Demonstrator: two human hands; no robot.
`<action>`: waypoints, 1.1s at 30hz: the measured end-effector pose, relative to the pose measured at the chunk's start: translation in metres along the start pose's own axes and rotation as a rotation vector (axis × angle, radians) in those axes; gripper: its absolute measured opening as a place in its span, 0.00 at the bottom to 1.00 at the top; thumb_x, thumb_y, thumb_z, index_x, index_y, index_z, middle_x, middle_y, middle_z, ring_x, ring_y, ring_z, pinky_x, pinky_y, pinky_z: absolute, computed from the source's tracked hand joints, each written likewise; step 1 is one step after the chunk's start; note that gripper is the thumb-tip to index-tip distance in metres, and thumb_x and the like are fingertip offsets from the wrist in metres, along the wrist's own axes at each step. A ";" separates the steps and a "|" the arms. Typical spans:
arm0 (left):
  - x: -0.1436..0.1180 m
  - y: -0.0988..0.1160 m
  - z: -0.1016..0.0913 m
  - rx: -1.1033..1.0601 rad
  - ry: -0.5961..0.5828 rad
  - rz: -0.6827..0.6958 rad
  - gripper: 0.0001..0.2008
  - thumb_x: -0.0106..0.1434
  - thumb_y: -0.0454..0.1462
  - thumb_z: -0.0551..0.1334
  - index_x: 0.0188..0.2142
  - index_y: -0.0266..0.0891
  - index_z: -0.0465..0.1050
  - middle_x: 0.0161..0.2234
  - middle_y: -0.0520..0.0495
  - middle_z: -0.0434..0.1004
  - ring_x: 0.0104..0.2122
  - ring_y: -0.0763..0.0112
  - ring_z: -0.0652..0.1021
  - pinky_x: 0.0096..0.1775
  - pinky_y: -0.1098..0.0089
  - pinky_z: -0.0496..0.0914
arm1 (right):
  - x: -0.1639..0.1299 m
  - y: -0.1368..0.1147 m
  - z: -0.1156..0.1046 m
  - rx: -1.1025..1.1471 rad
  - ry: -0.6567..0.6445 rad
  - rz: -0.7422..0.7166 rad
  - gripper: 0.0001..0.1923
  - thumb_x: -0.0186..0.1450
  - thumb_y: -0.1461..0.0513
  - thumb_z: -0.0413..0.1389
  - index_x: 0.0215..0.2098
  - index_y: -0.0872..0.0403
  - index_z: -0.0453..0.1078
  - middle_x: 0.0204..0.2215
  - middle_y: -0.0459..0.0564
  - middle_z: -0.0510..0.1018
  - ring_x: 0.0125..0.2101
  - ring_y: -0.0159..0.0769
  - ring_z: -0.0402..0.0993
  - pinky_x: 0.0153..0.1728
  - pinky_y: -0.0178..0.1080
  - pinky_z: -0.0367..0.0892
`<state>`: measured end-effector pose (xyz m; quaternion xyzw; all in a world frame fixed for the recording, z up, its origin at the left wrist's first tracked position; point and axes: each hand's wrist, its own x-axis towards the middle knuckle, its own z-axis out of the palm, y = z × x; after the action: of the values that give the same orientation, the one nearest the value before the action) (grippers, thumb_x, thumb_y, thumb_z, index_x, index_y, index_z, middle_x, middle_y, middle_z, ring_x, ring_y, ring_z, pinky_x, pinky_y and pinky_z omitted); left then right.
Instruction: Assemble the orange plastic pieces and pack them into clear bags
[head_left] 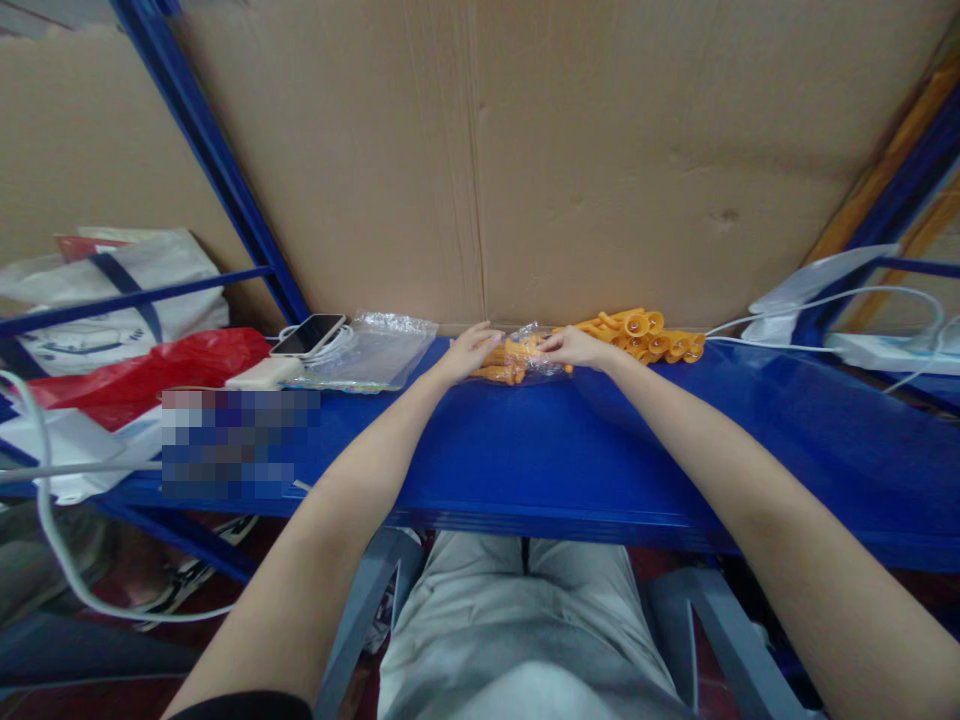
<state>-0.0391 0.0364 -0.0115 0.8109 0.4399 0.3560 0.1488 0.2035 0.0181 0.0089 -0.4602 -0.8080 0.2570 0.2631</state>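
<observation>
A clear plastic bag (534, 368) with orange plastic pieces (501, 374) inside lies towards the back of the blue table, between my two hands. My left hand (472, 352) is at the bag's left end, fingers stretched out and resting against it. At the other end my right hand (576, 347) pinches the crinkled plastic of the bag between thumb and fingers. Just beyond my right hand lies a pile of loose orange trumpet-shaped pieces (645, 335), their flared round ends facing me.
A stack of clear bags (375, 350), a phone (309, 336) and a white power bank (262, 374) lie on the left of the blue table (540, 450). Further left are a red plastic bag (165, 372) and a cloth bag (150, 290). Cardboard (600, 150) walls the back; white cables (825, 295) run on the right.
</observation>
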 end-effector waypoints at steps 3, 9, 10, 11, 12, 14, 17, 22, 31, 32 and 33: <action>-0.004 0.018 0.001 0.109 -0.003 0.077 0.13 0.65 0.42 0.63 0.48 0.46 0.79 0.64 0.44 0.67 0.66 0.52 0.63 0.65 0.39 0.45 | 0.000 0.004 0.002 0.024 -0.021 -0.010 0.13 0.54 0.56 0.61 0.31 0.57 0.81 0.24 0.45 0.76 0.25 0.29 0.65 0.27 0.32 0.61; -0.008 0.043 0.004 0.191 0.075 0.038 0.07 0.63 0.33 0.62 0.35 0.43 0.81 0.58 0.44 0.74 0.62 0.54 0.68 0.64 0.34 0.41 | 0.004 0.004 0.002 -0.032 -0.054 -0.045 0.13 0.53 0.54 0.62 0.22 0.57 0.76 0.18 0.42 0.68 0.23 0.29 0.63 0.26 0.33 0.58; -0.008 0.044 0.004 0.186 0.089 0.032 0.07 0.63 0.33 0.62 0.35 0.42 0.81 0.58 0.44 0.74 0.62 0.54 0.69 0.64 0.33 0.41 | 0.005 0.002 0.002 -0.040 -0.050 -0.053 0.12 0.53 0.55 0.62 0.20 0.56 0.75 0.17 0.41 0.67 0.23 0.28 0.62 0.25 0.33 0.57; -0.008 0.044 0.004 0.178 0.103 0.030 0.08 0.63 0.32 0.62 0.35 0.42 0.81 0.58 0.44 0.74 0.61 0.54 0.69 0.63 0.33 0.40 | 0.006 0.001 0.002 -0.043 -0.037 -0.061 0.12 0.53 0.56 0.61 0.19 0.56 0.73 0.16 0.41 0.65 0.22 0.28 0.61 0.25 0.33 0.57; -0.008 0.043 0.004 0.167 0.116 0.031 0.08 0.63 0.32 0.62 0.35 0.42 0.81 0.58 0.44 0.74 0.61 0.54 0.69 0.63 0.32 0.40 | 0.007 0.000 0.003 -0.041 -0.014 -0.066 0.12 0.53 0.57 0.61 0.18 0.56 0.71 0.16 0.40 0.64 0.22 0.27 0.60 0.25 0.33 0.56; -0.008 0.042 0.004 0.147 0.136 0.037 0.08 0.64 0.32 0.61 0.35 0.42 0.80 0.58 0.44 0.74 0.61 0.55 0.69 0.63 0.32 0.40 | 0.010 -0.002 0.007 -0.031 0.049 -0.061 0.11 0.53 0.59 0.60 0.16 0.56 0.69 0.16 0.40 0.64 0.21 0.27 0.58 0.25 0.33 0.55; -0.007 0.040 0.005 0.125 0.143 0.055 0.07 0.64 0.33 0.61 0.34 0.42 0.80 0.58 0.44 0.74 0.61 0.54 0.69 0.63 0.33 0.39 | 0.013 -0.004 0.015 0.005 0.102 -0.025 0.11 0.52 0.59 0.61 0.17 0.56 0.68 0.16 0.40 0.65 0.21 0.27 0.59 0.25 0.33 0.55; -0.004 0.033 0.006 0.100 0.156 0.083 0.06 0.63 0.36 0.62 0.35 0.42 0.80 0.58 0.45 0.74 0.61 0.54 0.69 0.64 0.36 0.42 | 0.016 -0.008 0.026 0.148 0.103 -0.032 0.07 0.51 0.61 0.63 0.22 0.57 0.73 0.20 0.42 0.73 0.23 0.28 0.65 0.27 0.32 0.61; 0.007 -0.008 -0.006 0.101 0.308 -0.245 0.17 0.66 0.39 0.57 0.53 0.39 0.72 0.59 0.38 0.72 0.61 0.57 0.69 0.62 0.53 0.60 | 0.020 -0.019 0.034 0.281 0.219 0.014 0.06 0.51 0.67 0.67 0.29 0.57 0.78 0.29 0.49 0.82 0.30 0.34 0.76 0.36 0.36 0.72; 0.005 -0.012 -0.007 0.111 0.279 -0.333 0.20 0.66 0.41 0.58 0.55 0.37 0.70 0.60 0.36 0.70 0.62 0.54 0.68 0.62 0.53 0.60 | 0.020 -0.019 0.036 0.324 0.233 0.018 0.07 0.52 0.67 0.67 0.30 0.57 0.79 0.31 0.50 0.82 0.31 0.34 0.77 0.38 0.36 0.73; 0.003 -0.016 -0.008 0.128 0.240 -0.393 0.23 0.65 0.44 0.60 0.57 0.37 0.68 0.61 0.35 0.68 0.63 0.52 0.66 0.62 0.52 0.59 | 0.019 -0.020 0.037 0.370 0.244 0.026 0.07 0.53 0.67 0.66 0.32 0.57 0.79 0.33 0.50 0.83 0.33 0.34 0.77 0.40 0.37 0.73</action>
<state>-0.0533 0.0473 -0.0137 0.6693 0.6255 0.3855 0.1103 0.1581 0.0194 -0.0015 -0.4420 -0.7033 0.3468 0.4355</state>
